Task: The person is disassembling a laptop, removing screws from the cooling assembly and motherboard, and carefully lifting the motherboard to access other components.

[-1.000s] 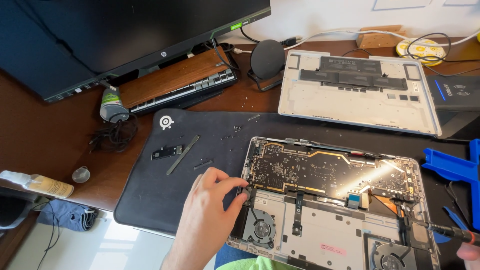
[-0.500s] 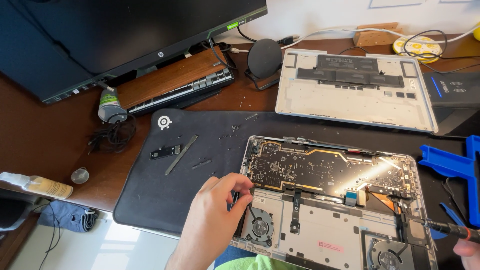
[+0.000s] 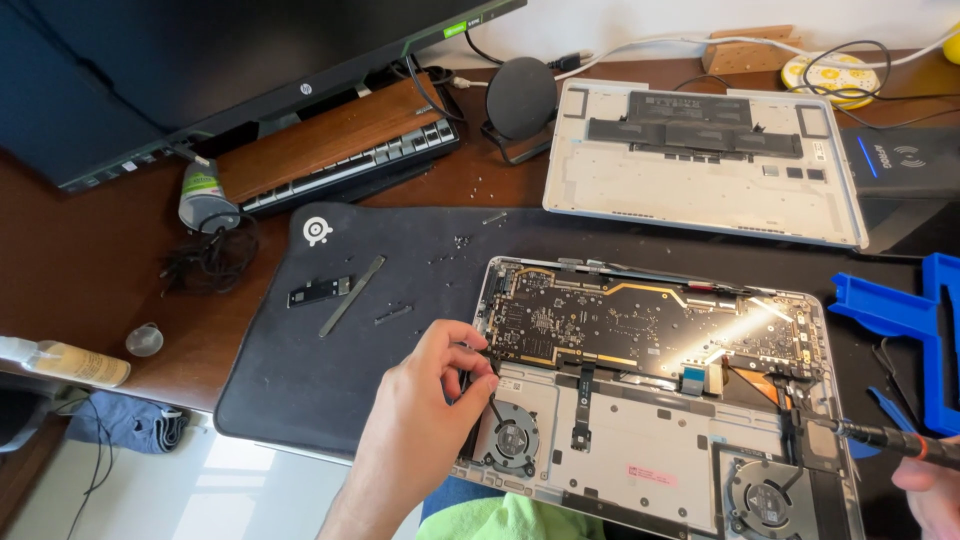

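An opened silver laptop lies bottom-up on a black desk mat, its dark circuit board and two fans exposed. My left hand rests on the laptop's left edge, fingers pinched on a small dark part beside the left fan. At the bottom right corner my right hand holds a screwdriver whose tip points at the laptop's right side, near the right fan.
The removed bottom cover lies behind the laptop. Loose screws, a metal strip and a small black module sit on the mat. A monitor, keyboard, blue tool holder and a bottle surround it.
My left hand has stayed at the laptop's left edge, its fingers shifting slightly at the small part. The view has moved a little; the right hand and screwdriver keep their place.
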